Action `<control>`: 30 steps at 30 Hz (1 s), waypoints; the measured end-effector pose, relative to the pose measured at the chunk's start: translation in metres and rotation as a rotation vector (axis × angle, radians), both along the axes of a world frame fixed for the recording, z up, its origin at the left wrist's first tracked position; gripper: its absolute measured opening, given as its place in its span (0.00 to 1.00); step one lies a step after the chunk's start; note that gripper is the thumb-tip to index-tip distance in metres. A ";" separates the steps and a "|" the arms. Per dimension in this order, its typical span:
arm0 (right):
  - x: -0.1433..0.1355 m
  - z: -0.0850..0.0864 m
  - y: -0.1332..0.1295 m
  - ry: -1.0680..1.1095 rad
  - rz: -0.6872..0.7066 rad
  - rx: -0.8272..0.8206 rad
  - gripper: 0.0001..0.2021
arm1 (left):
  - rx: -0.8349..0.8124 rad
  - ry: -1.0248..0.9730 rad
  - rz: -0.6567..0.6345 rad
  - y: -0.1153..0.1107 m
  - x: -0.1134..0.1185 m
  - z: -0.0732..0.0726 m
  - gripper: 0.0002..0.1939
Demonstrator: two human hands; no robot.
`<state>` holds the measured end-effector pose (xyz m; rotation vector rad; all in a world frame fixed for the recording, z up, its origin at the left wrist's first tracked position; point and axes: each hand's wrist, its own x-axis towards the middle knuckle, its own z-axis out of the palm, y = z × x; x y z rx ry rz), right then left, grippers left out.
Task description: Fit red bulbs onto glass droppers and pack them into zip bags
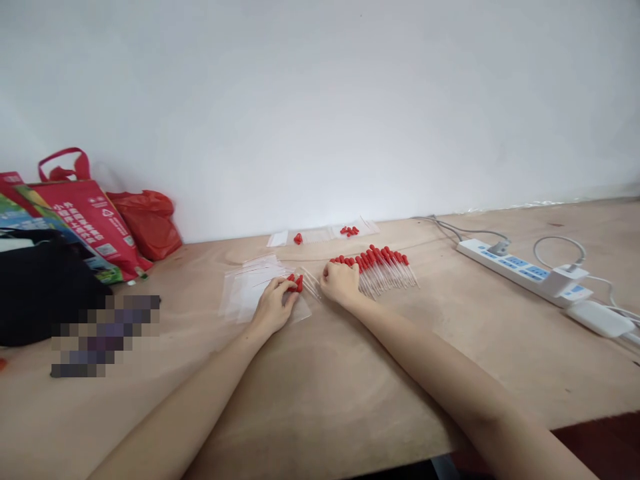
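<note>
In the head view my left hand [274, 303] is closed around a few red rubber bulbs [299, 283], above some clear plastic bags [240, 293] spread on the table. Thin pale stems [311, 283] lie between my two hands; whether they join those bulbs I cannot tell. My right hand [341, 280] is curled with its fingers pressed together, and what it grips, if anything, is hidden. Against it begins a row of red-topped glass droppers [387, 267], lined up side by side with their clear stems pointing towards me.
By the wall lie small bags with red bulbs [349, 231] on them. A white power strip [520, 267] with plugs and cables occupies the right. Shopping bags [90, 220], a red plastic bag [150, 223] and a black bag [45, 287] stand left, near a pixelated object [105, 337].
</note>
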<state>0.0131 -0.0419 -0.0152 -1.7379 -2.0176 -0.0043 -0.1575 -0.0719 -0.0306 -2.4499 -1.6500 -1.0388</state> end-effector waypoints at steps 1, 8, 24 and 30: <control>-0.005 0.000 0.001 -0.001 0.004 -0.008 0.11 | 0.001 -0.008 -0.003 0.000 0.000 0.001 0.07; -0.024 0.000 0.008 -0.036 -0.024 -0.152 0.14 | 0.025 0.052 0.030 0.004 0.000 0.005 0.05; 0.057 0.000 -0.047 -0.241 0.154 -0.012 0.11 | -0.028 0.140 0.104 -0.002 0.005 0.011 0.09; 0.095 -0.009 -0.068 -0.188 0.377 -0.001 0.06 | 0.015 0.147 0.031 0.001 0.005 0.008 0.13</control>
